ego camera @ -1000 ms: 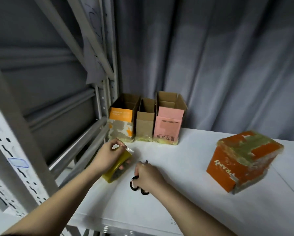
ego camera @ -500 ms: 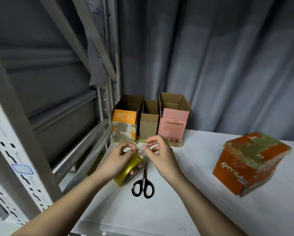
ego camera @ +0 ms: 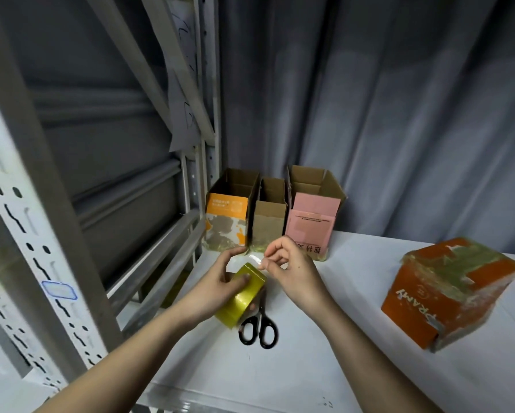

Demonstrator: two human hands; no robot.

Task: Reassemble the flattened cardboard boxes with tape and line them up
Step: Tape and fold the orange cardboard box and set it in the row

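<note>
Fingers [ego camera: 244, 280] of your left hand [ego camera: 217, 287] curl round the yellow tape roll [ego camera: 241, 296], holding it just above the white table [ego camera: 325, 353]. Your right hand [ego camera: 295, 272] pinches the clear loose tape end [ego camera: 257, 260] between thumb and forefinger, just beside the roll's top. Black scissors [ego camera: 259, 326] lie on the table directly under the roll. At the back, by the curtain, three open boxes stand side by side: an orange box [ego camera: 228, 216], a plain brown box [ego camera: 269, 222] and a pink box [ego camera: 311, 225]. Well to the right, a taped orange box [ego camera: 447, 293] sits tilted on the table.
</note>
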